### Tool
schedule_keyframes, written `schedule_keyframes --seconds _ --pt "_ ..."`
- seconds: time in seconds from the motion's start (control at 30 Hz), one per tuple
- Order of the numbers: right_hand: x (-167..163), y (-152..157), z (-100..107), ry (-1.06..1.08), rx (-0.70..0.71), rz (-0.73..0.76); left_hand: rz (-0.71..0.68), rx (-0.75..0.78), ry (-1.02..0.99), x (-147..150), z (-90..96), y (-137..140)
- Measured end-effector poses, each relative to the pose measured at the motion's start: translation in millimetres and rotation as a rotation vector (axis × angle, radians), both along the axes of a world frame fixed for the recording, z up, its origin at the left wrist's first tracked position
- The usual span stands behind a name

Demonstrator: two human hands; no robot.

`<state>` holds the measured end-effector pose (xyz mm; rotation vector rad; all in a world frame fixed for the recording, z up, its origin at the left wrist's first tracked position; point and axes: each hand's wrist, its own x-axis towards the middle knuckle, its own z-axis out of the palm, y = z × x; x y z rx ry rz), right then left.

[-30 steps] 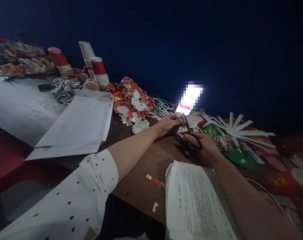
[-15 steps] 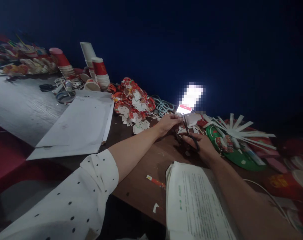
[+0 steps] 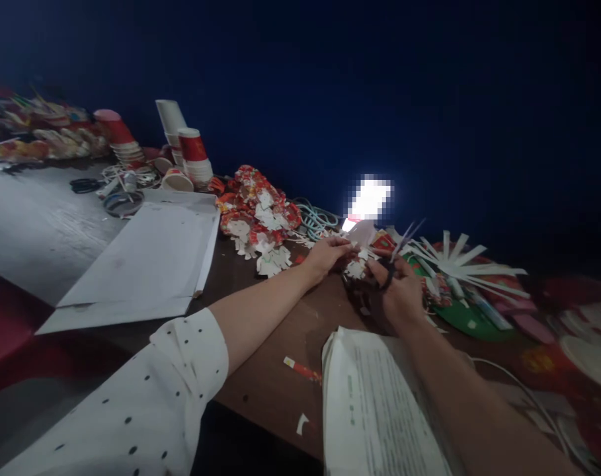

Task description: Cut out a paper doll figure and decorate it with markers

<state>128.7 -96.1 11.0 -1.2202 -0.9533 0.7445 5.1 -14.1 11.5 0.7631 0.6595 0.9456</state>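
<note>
Book (image 3: 374,403): nearest, on desk (image 3: 268,350).
Scissors (image 3: 387,274): right hand (image 3: 404,294) curled round handles; blades point up, off the paper (image 3: 362,235).
Paper: seemingly pinched by left hand (image 3: 327,259), blurred; best kept taut, fingertips clear of blades.
Phone (image 3: 369,201): lit, just beyond.

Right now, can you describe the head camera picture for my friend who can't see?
A person's right hand holds scissors, and the left hand is beside pale paper over a brown table. Nearby are printed pages, stacked cups and a glowing screen.
</note>
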Motion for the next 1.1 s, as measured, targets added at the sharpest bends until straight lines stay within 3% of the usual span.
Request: schedule_keyframes --seconds 0.2,0.5,0.83,1.0,1.1 --pt "-1 8 -5 -0.018 0.08 -0.097 -0.063 0.114 0.08 7 -8.5 -13" --pt "-1 7 -4 -0.056 0.029 -0.173 -0.045 0.446 0.33 9 -16.8 -11" --pt "3 8 -3 -0.198 0.078 -0.197 -0.07 0.661 0.563 5 -7.9 -20" --pt "4 4 -4 -0.355 0.134 -0.177 0.039 0.669 0.442 3 -2.5 -25" --pt "0 2 -3 -0.428 0.147 -0.177 0.17 0.735 0.513 3 -4.0 -23"
